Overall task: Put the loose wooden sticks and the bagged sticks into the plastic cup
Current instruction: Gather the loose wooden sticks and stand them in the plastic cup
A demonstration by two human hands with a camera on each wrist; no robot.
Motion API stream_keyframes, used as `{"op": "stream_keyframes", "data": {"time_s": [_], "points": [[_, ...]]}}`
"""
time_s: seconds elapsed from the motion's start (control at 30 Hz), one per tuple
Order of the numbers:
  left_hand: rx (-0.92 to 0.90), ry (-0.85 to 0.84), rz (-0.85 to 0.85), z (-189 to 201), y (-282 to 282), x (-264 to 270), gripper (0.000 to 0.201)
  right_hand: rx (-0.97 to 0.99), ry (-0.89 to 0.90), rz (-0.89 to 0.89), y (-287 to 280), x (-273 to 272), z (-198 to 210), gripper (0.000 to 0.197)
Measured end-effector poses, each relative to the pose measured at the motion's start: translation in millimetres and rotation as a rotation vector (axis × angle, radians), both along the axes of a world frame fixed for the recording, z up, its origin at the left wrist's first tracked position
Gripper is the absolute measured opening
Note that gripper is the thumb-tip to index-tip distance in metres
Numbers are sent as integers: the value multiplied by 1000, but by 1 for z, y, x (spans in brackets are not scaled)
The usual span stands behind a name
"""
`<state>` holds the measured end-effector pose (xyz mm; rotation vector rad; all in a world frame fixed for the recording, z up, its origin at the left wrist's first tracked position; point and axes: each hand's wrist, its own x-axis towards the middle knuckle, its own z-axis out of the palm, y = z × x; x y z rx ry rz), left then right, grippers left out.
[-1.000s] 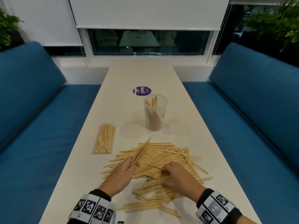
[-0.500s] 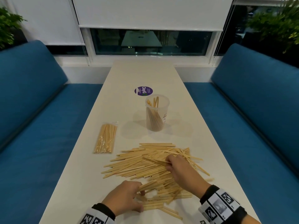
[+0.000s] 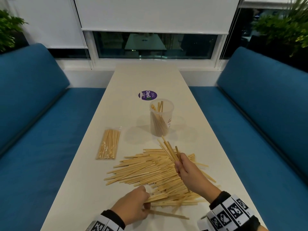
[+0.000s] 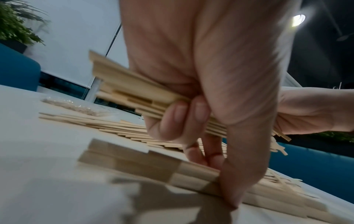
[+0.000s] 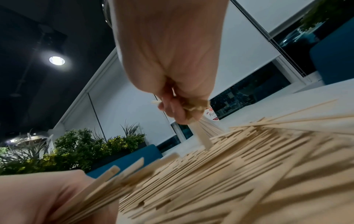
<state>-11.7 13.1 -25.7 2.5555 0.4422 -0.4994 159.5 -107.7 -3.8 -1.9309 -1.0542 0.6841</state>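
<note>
A broad pile of loose wooden sticks covers the near part of the white table. My left hand grips a bundle of sticks at the pile's near edge, its thumb touching the flat sticks below. My right hand holds a small bunch of sticks tilted up toward the cup. The clear plastic cup stands upright beyond the pile with several sticks inside. The bagged sticks lie flat to the pile's left.
A round purple sticker lies on the table behind the cup. Blue benches run along both sides of the table. Plants and a window with white blinds stand at the far end.
My left hand put down its raised sticks, dropped to the pile's near edge and gathered a bundle. My right hand moved to the pile's far right and lifted a bunch.
</note>
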Motion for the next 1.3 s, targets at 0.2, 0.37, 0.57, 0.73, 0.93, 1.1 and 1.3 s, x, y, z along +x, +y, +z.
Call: {"op": "stream_keyframes", "data": {"time_s": [0.2, 0.37, 0.57, 0.73, 0.93, 1.1, 1.3], "points": [[13, 66, -17, 4, -1, 5, 6, -13, -50, -16, -4, -1, 6, 21], [1, 105, -23, 6, 8, 1, 11, -123, -186, 16, -12, 7, 6, 10], [-153, -37, 159, 22, 33, -15, 16, -330, -389, 288, -27, 13, -4, 21], [-345, -179, 348, 29, 45, -24, 24, -386, -483, 337, -32, 5, -18, 50], [-668, -386, 606, 34, 36, -15, 26, -347, -506, 248, -25, 1, -24, 35], [-945, -541, 722, 38, 34, -4, 25, -294, -605, 247, -22, 2, -18, 27], [-1168, -621, 910, 40, 29, 10, 24, -127, -427, 111, -8, -1, 6, 15]]}}
